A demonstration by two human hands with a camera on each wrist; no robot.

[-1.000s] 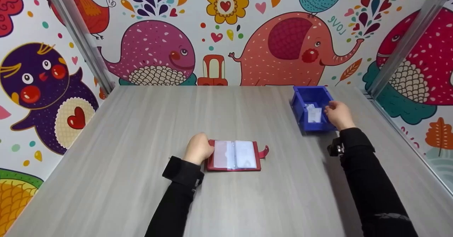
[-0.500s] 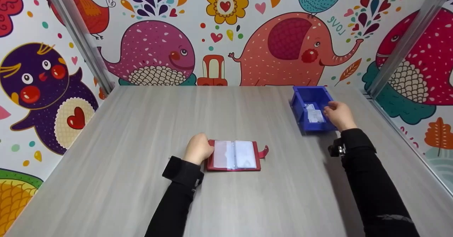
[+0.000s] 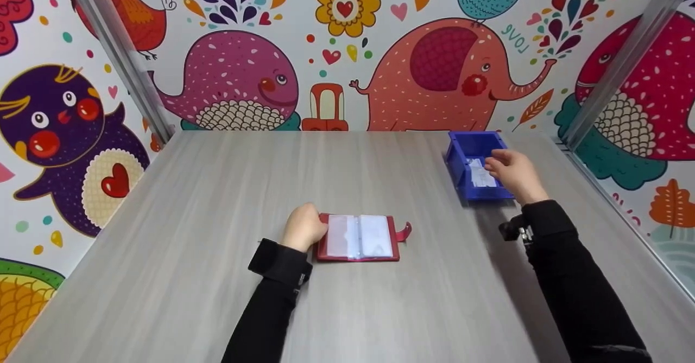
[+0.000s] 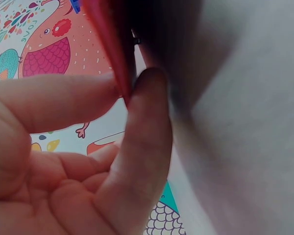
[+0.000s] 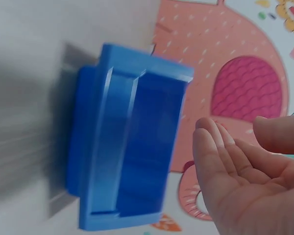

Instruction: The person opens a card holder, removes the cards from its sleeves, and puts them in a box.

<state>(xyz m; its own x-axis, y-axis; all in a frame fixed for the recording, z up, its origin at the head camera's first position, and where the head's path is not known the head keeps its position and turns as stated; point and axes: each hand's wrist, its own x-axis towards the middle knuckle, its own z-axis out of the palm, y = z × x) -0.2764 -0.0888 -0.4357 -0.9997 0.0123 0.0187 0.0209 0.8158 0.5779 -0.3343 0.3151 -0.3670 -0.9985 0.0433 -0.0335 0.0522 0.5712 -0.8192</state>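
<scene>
Pinching the wallet in the left hand, with empty, loosely spread right hand by the bin, could catch several papers through apparent overlap.

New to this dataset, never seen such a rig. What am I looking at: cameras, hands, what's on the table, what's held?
There's no machine: a person works with a bare left hand and right hand. The head view comes from a camera worn on the head, looking forward and down; the other two come from cameras on each wrist, so the cartoon wall looks turned there. On the table lie an open red wallet with pale pages and a blue bin holding flat white pieces. The left hand pinches the wallet's left edge. The right hand is by the bin, holding nothing visible.
</scene>
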